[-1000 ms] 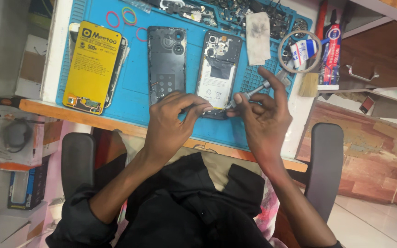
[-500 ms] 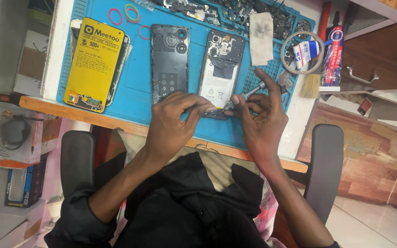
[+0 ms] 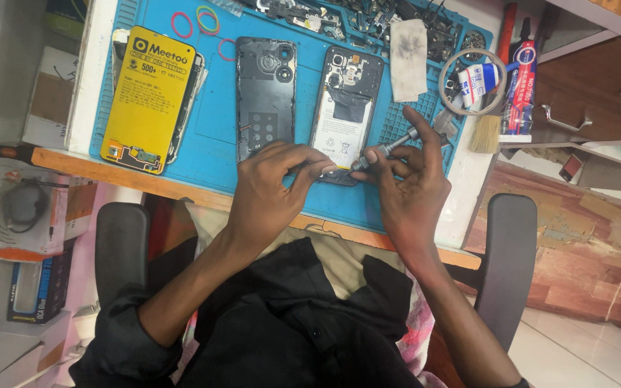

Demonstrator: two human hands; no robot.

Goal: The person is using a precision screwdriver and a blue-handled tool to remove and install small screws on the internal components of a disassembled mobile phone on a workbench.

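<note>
An opened phone (image 3: 345, 108) with its white battery showing lies on the blue work mat (image 3: 210, 154). My left hand (image 3: 274, 183) rests its fingertips on the phone's near end. My right hand (image 3: 411, 190) holds a slim metal screwdriver (image 3: 386, 149), its tip down at the phone's lower edge, index finger raised. The phone's dark back cover (image 3: 264, 93) lies just left of it.
A yellow flat pack (image 3: 149, 97) lies at the mat's left. Rubber bands (image 3: 199, 21), a grey cloth (image 3: 407, 47), a tape ring (image 3: 472, 82), a glue tube (image 3: 522, 90) and a brush (image 3: 484, 133) sit at the back and right. Chair armrests (image 3: 120, 244) flank me.
The view has shifted slightly. Both hands stay at the phone's near end, with the screwdriver turned a little in my right hand.
</note>
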